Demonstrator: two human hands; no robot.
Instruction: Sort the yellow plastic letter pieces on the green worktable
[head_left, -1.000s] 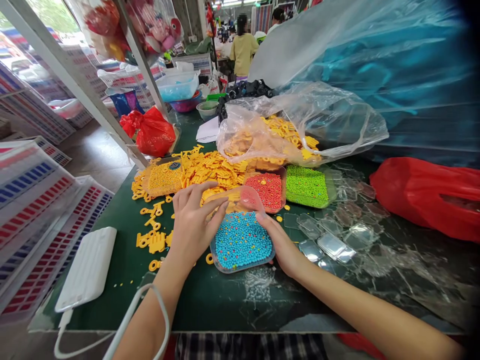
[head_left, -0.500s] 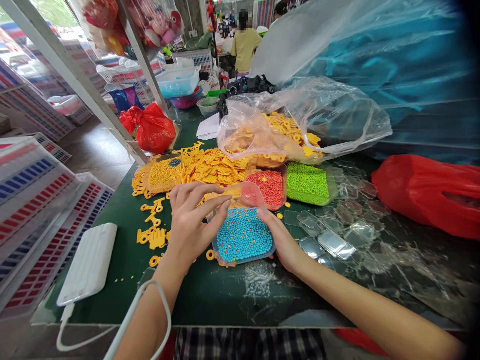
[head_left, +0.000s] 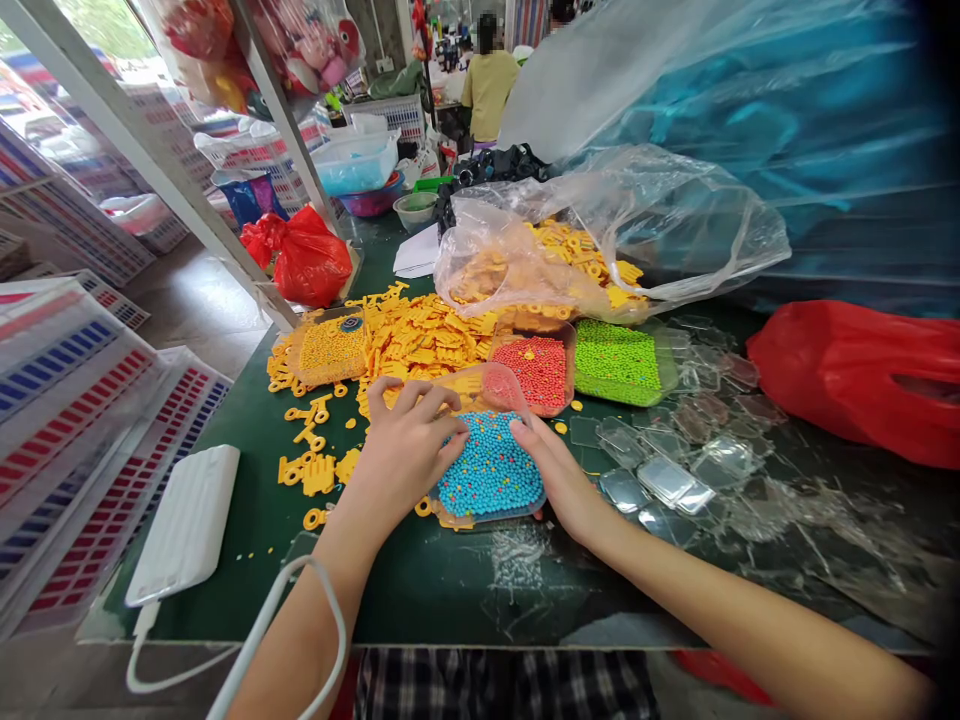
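A clear plastic box filled with small blue beads, with a few other colours among them, sits tilted before me. My right hand grips its right side, thumb over the rim. At the box's left back corner is my left hand, fingers curled and thumb and forefinger close together over the beads. Whatever that pinch may hold is too small or hidden to make out. Just behind stand a box of red beads and a box of green beads. Yellow plastic pieces lie heaped behind my left hand.
A box of yellow beads stands back left. Clear plastic lids or cases scatter at right, near a red bag. A white power bank with a cable lies left. An open plastic bag holds more yellow pieces.
My left hand has moved slightly right and down, its thumb and forefinger now lower at the blue beads. My right hand keeps its grip on the box.
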